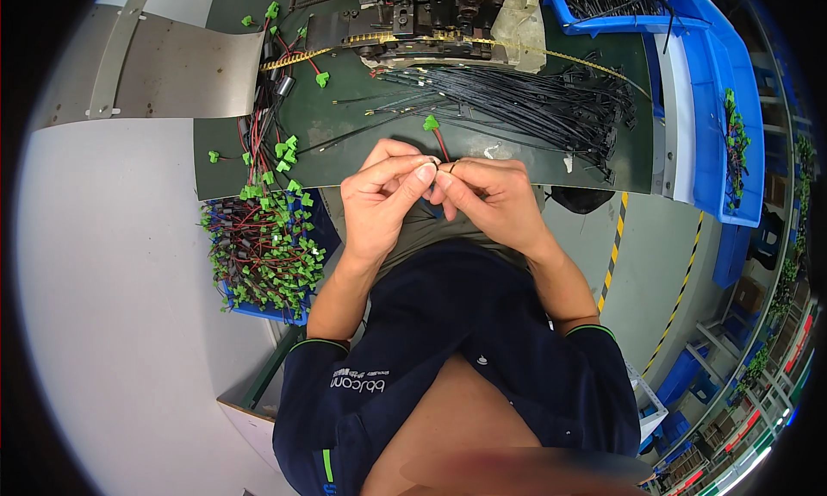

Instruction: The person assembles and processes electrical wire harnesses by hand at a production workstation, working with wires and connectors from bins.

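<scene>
Close together at the bench's front edge, my two hands pinch a thin wire lead with thumbs and fingertips. My left hand (388, 186) is closed on a pale wire end or small tip. My right hand (489, 190) grips a thin dark wire right beside it. Above the fingers a red wire with a green connector (431, 124) sticks up, seemingly part of the same lead. The fingers hide most of the joint. Beyond my hands a sheaf of black cables (534, 104) lies on the dark green bench (345, 160), with bare ends toward the left.
A machine (448, 18) with a strip of brass terminals (297, 58) stands at the back. Leads with green connectors spill into a blue bin (267, 311) at left. A metal sheet (181, 65) covers the bench's left. More blue bins (736, 151) stand right.
</scene>
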`<state>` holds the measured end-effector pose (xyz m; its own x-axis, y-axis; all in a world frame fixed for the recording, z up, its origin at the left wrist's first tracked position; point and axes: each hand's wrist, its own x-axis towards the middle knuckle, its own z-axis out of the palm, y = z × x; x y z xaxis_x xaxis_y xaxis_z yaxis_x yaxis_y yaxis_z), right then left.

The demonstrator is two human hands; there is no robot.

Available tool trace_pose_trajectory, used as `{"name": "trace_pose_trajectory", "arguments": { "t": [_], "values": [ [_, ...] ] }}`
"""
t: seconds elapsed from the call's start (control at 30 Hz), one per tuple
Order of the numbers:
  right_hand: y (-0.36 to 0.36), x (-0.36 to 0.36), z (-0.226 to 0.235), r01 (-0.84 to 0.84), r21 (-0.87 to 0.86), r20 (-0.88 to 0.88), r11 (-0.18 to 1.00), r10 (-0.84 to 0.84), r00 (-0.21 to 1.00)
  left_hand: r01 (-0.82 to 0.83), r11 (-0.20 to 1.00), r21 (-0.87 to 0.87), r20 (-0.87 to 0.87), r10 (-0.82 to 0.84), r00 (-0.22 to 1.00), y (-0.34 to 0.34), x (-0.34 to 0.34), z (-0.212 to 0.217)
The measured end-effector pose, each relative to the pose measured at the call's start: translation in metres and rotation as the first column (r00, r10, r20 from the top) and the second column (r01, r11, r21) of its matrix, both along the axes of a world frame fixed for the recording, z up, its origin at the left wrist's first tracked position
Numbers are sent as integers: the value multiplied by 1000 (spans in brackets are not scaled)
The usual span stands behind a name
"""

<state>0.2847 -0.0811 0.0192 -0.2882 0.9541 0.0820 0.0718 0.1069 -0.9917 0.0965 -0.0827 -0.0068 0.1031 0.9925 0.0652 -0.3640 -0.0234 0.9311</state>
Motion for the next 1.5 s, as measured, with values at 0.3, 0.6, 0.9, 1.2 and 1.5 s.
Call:
{"name": "trace_pose_trajectory", "arguments": {
  "t": [0.3, 0.6, 0.9, 1.2, 1.5],
  "values": [
    [-1, -2, 1, 37, -115, -71, 993, -45, 996, -90, 996, -6, -68, 90, 994, -1, 1, 1],
    [16, 3, 6, 100, -182, -189, 978, -135, 973, 58, 725, 687, -727, 687, 21, 58, -63, 12],
    [73, -2, 5, 247, -246, -318, 937, -318, 893, 81, 825, 559, -776, 555, -298, 93, -89, -6],
    [99, -5, -8, 243, -317, -372, 917, -355, 858, 56, 818, 572, -779, 564, -273, 96, -93, -15],
    [103, -5, -9, 230, -333, -382, 914, -354, 854, 49, 824, 565, -791, 557, -254, 97, -95, -17]
  ]
}}
